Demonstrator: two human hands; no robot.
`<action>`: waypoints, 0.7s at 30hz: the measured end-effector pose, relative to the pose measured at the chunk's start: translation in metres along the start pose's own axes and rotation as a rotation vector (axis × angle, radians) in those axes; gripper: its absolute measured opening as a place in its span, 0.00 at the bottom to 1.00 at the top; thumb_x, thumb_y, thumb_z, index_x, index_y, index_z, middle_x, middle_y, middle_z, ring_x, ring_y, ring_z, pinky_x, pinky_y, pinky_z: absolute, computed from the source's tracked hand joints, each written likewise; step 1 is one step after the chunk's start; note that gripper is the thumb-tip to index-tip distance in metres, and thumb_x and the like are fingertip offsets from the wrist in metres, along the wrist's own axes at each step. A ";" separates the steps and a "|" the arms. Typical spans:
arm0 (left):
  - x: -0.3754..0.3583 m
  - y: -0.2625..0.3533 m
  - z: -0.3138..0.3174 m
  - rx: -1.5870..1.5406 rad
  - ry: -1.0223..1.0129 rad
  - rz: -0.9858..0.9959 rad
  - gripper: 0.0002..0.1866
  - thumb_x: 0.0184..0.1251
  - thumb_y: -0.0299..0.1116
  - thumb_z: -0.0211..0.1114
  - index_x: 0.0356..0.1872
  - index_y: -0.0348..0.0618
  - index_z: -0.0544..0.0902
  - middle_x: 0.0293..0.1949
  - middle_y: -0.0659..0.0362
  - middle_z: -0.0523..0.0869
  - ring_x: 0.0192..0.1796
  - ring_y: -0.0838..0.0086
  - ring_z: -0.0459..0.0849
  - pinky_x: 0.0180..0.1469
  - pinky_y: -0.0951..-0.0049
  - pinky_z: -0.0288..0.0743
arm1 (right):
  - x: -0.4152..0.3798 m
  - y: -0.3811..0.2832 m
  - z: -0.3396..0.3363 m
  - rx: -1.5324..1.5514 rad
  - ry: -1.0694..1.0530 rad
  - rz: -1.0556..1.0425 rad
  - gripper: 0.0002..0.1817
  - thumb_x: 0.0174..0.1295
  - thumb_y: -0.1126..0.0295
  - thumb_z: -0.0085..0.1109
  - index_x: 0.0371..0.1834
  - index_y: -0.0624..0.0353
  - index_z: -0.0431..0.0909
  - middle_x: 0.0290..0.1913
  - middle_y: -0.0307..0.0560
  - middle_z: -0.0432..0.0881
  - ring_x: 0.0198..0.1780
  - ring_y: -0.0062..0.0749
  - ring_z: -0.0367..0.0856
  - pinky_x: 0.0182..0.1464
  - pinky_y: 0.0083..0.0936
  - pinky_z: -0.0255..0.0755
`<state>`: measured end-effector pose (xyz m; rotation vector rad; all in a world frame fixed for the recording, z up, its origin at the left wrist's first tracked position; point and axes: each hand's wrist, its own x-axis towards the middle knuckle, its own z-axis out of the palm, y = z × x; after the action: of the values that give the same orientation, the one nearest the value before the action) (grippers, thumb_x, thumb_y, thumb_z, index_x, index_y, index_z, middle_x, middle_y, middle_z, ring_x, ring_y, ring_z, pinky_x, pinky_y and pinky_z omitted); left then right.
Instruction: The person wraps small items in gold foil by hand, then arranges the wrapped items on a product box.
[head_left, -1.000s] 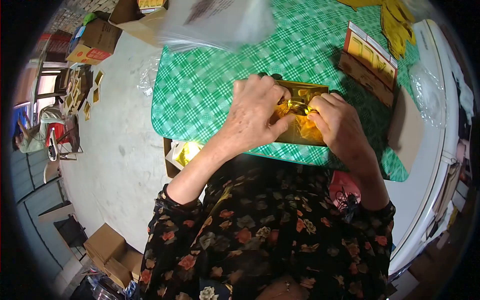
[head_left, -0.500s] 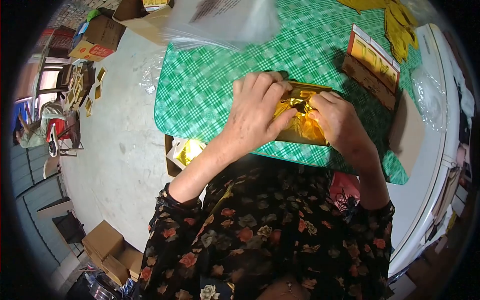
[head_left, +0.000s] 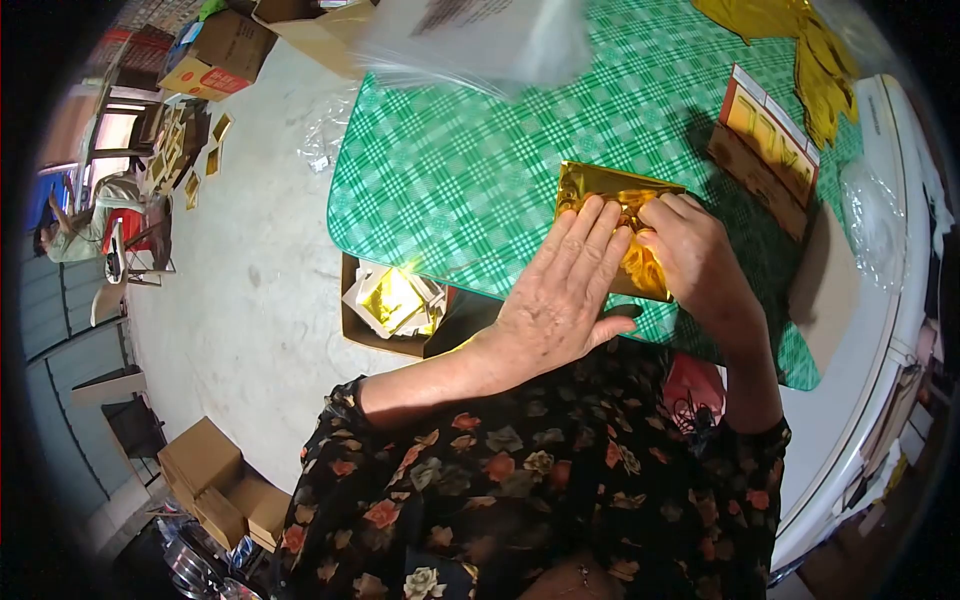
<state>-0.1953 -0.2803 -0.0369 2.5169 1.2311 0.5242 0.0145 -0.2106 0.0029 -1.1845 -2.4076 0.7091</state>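
Observation:
A shallow gold-lined box (head_left: 600,180) lies on the green checked tablecloth (head_left: 430,180), close to the table's front edge. Crumpled shiny gold foil (head_left: 640,268) fills its middle. My left hand (head_left: 560,305) rests across the box's left part, fingers straight and laid flat on the foil, thumb held out toward me. At the right side, my right hand (head_left: 695,250) has its fingers curled in on the foil, pinching it. Both hands cover much of the box, so its inside shows only in part.
Clear plastic sheets (head_left: 470,40) are stacked at the back left. A printed gold card box (head_left: 770,135) stands on the right, with yellow cloth (head_left: 828,90) behind. Below the table's left edge sits an open box of scraps (head_left: 385,345). A person (head_left: 85,235) sits far left.
My left hand has straightened from a curled grip into a flat press over the foil, moving toward me. My right hand stays at the box's right side. The view has shifted slightly.

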 end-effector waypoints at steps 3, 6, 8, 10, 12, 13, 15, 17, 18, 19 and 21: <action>0.000 0.004 -0.003 0.052 -0.026 -0.020 0.56 0.71 0.68 0.58 0.80 0.22 0.62 0.82 0.32 0.61 0.86 0.39 0.57 0.87 0.42 0.51 | 0.000 0.001 0.002 0.006 0.014 -0.008 0.03 0.66 0.79 0.56 0.39 0.65 0.73 0.38 0.60 0.77 0.45 0.62 0.78 0.46 0.52 0.74; 0.000 0.004 0.000 0.092 -0.034 -0.027 0.56 0.72 0.70 0.56 0.81 0.23 0.62 0.82 0.31 0.60 0.86 0.38 0.56 0.87 0.43 0.50 | 0.000 0.002 0.003 0.014 0.016 -0.006 0.03 0.66 0.79 0.57 0.39 0.65 0.73 0.38 0.59 0.77 0.45 0.62 0.78 0.46 0.52 0.74; 0.000 0.005 0.000 0.094 -0.038 -0.031 0.56 0.72 0.70 0.56 0.80 0.23 0.62 0.82 0.30 0.60 0.86 0.37 0.56 0.87 0.42 0.50 | -0.001 0.002 0.003 0.016 0.014 -0.005 0.03 0.66 0.79 0.57 0.40 0.65 0.73 0.38 0.59 0.77 0.45 0.62 0.78 0.46 0.52 0.74; 0.001 0.005 0.000 0.101 -0.042 -0.033 0.56 0.72 0.70 0.56 0.80 0.23 0.62 0.82 0.30 0.60 0.86 0.35 0.55 0.87 0.41 0.49 | -0.001 0.002 0.002 0.019 0.014 -0.004 0.03 0.66 0.79 0.57 0.40 0.65 0.73 0.39 0.59 0.78 0.46 0.62 0.78 0.47 0.52 0.74; 0.001 0.005 0.000 0.116 -0.049 -0.035 0.56 0.71 0.70 0.57 0.80 0.23 0.62 0.82 0.30 0.59 0.86 0.34 0.54 0.86 0.40 0.49 | -0.001 0.003 0.002 0.020 0.015 0.002 0.03 0.67 0.79 0.58 0.41 0.65 0.74 0.40 0.59 0.78 0.46 0.63 0.78 0.47 0.52 0.75; 0.001 0.005 -0.001 0.113 -0.056 -0.041 0.56 0.71 0.70 0.57 0.80 0.23 0.63 0.82 0.30 0.59 0.86 0.34 0.54 0.86 0.40 0.48 | -0.001 0.003 0.002 0.022 0.016 0.006 0.03 0.67 0.79 0.58 0.41 0.65 0.74 0.40 0.59 0.79 0.47 0.63 0.78 0.48 0.52 0.75; 0.002 0.005 0.000 0.102 -0.073 -0.045 0.56 0.71 0.70 0.57 0.80 0.24 0.63 0.82 0.30 0.58 0.86 0.32 0.53 0.86 0.38 0.47 | -0.002 0.006 0.004 0.033 0.054 0.008 0.05 0.67 0.79 0.60 0.44 0.65 0.76 0.41 0.59 0.79 0.48 0.61 0.79 0.49 0.50 0.75; 0.002 0.005 0.002 0.110 -0.084 -0.052 0.55 0.71 0.70 0.58 0.81 0.26 0.63 0.83 0.30 0.58 0.86 0.32 0.52 0.86 0.38 0.47 | -0.008 0.007 0.004 -0.003 0.123 0.025 0.08 0.67 0.79 0.61 0.47 0.65 0.78 0.43 0.58 0.80 0.49 0.60 0.79 0.51 0.48 0.76; 0.003 0.005 0.002 0.113 -0.089 -0.054 0.55 0.71 0.70 0.58 0.81 0.27 0.63 0.83 0.30 0.57 0.86 0.31 0.52 0.86 0.37 0.47 | -0.011 0.004 0.005 -0.040 0.174 0.037 0.10 0.66 0.80 0.62 0.49 0.65 0.78 0.45 0.58 0.81 0.50 0.58 0.79 0.52 0.47 0.76; 0.003 0.005 0.003 0.109 -0.082 -0.052 0.55 0.71 0.70 0.58 0.81 0.28 0.63 0.83 0.30 0.57 0.86 0.31 0.52 0.86 0.37 0.47 | -0.014 0.004 0.006 -0.075 0.225 0.047 0.11 0.66 0.80 0.63 0.51 0.66 0.79 0.46 0.57 0.81 0.51 0.57 0.79 0.53 0.45 0.76; 0.003 0.005 0.003 0.109 -0.071 -0.054 0.54 0.71 0.69 0.58 0.82 0.30 0.63 0.83 0.30 0.57 0.86 0.31 0.51 0.86 0.37 0.47 | -0.030 0.003 0.012 -0.151 0.340 0.042 0.16 0.65 0.77 0.67 0.55 0.62 0.81 0.55 0.54 0.82 0.58 0.54 0.80 0.61 0.48 0.74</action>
<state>-0.1889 -0.2816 -0.0369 2.5589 1.3298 0.3612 0.0277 -0.2363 -0.0113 -1.2998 -2.1845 0.3091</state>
